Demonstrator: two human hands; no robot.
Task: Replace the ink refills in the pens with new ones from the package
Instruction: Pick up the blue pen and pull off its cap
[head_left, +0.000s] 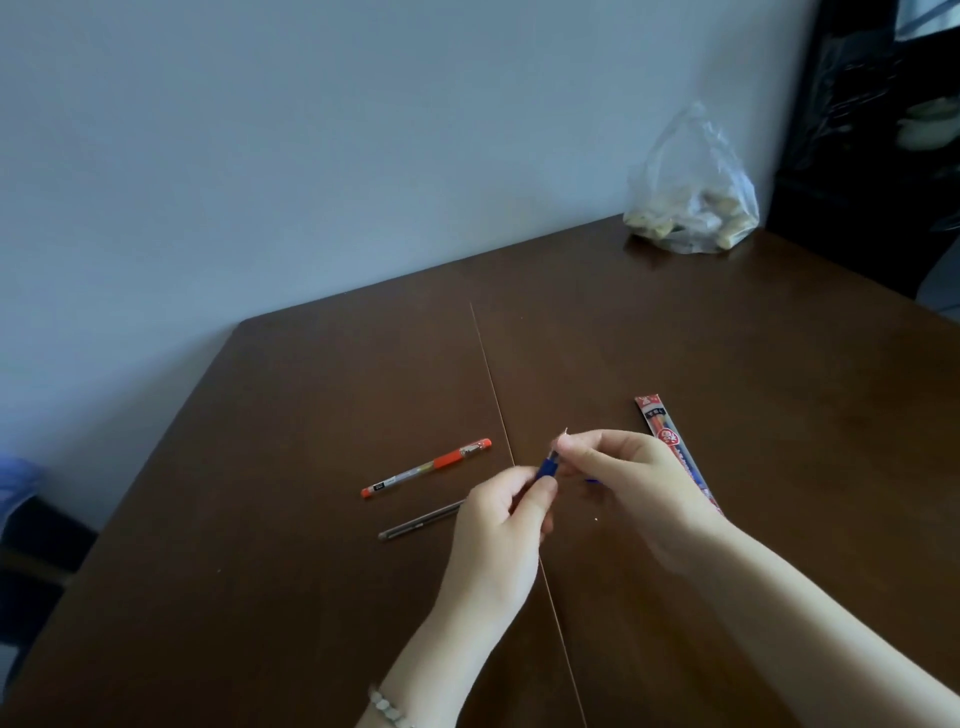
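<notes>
My left hand (498, 525) grips a blue pen (549, 464) by its barrel, just above the brown table (260, 545). My right hand (628, 483) pinches the pen's upper end, where a thin metal tip pokes out between the fingers. A red pen (426, 467) with its cap on lies on the table to the left. Nearer me, a thin dark refill or pen (421, 521) lies partly hidden behind my left hand. The red refill package (670, 441) lies to the right, its lower part covered by my right hand. A small blue piece (592, 480) shows under my right hand.
A clear plastic bag (693, 197) with pale items stands at the table's far right corner by the wall. A seam (493, 395) runs down the tabletop. Dark furniture (872, 156) stands at the right. A blue object (18, 478) sits off the left edge.
</notes>
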